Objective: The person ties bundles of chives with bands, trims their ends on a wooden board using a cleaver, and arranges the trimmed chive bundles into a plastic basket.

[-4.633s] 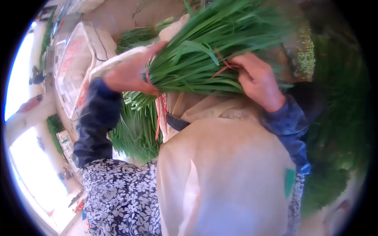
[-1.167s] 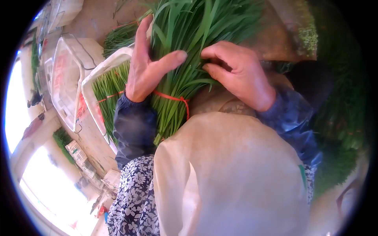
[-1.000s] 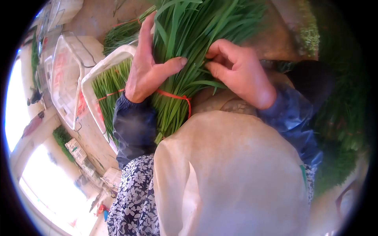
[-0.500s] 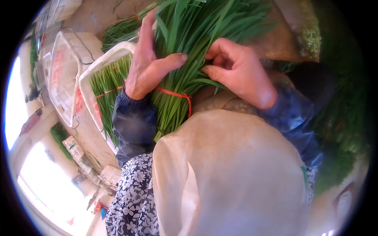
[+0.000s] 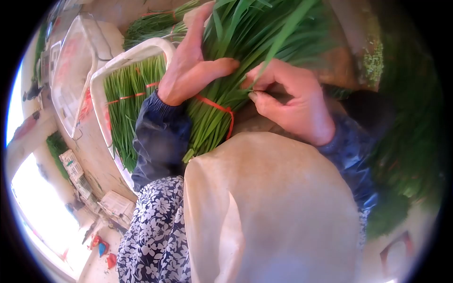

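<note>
A thick bunch of long green leaves (image 5: 236, 47) lies across my lap, its stem ends at the lower left. A red tie (image 5: 214, 104) goes round it near the stems. My left hand (image 5: 193, 70) is wrapped round the left side of the bunch, thumb across the leaves. At the right side of the bunch, my right hand (image 5: 288, 96) pinches a single long leaf between thumb and fingers. The pale apron (image 5: 273, 203) covers my lap just below the bunch.
Left of my arm, a white basket (image 5: 99, 85) holds tied green bunches (image 5: 130, 108). Another tied bunch (image 5: 151, 28) lies behind it. Further left stands a clear-sided crate (image 5: 71, 80). A large dark green pile (image 5: 406, 127) fills the right side, beside small pale green pieces (image 5: 373, 61).
The bunch was turned from across the view to stems down-left earlier. Since half a second ago, a long leaf has risen in my right hand's pinch, and both hands sit slightly further right in view.
</note>
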The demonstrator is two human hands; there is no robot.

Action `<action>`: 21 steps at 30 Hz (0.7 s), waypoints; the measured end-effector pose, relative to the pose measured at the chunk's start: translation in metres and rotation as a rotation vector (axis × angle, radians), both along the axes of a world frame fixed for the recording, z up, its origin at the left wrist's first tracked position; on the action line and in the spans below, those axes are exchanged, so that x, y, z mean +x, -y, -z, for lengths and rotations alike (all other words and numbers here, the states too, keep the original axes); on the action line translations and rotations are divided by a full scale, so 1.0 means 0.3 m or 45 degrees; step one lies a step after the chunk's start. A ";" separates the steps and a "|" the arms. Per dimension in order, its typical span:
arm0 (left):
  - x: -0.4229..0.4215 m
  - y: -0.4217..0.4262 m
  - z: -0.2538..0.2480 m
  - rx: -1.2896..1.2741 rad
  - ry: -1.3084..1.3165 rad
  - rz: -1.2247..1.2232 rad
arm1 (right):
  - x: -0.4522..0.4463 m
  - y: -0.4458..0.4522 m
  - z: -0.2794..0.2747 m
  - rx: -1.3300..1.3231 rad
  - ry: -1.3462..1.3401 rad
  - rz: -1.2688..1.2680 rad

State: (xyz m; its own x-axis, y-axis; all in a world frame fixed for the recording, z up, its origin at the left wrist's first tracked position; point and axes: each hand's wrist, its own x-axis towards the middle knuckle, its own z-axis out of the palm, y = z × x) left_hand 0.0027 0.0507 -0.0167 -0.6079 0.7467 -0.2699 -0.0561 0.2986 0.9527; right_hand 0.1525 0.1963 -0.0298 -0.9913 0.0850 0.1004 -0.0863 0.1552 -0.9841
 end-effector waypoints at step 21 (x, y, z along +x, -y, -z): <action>-0.027 0.035 -0.032 0.069 -0.410 0.262 | -0.019 0.051 -0.033 -0.559 0.472 0.134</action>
State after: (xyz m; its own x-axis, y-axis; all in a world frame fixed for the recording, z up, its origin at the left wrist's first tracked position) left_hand -0.0054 0.0403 -0.0071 -0.4912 0.8698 -0.0465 0.3043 0.2214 0.9265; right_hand 0.1469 0.1810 -0.0201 -0.9375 0.1403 -0.3184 0.2697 -0.2848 -0.9199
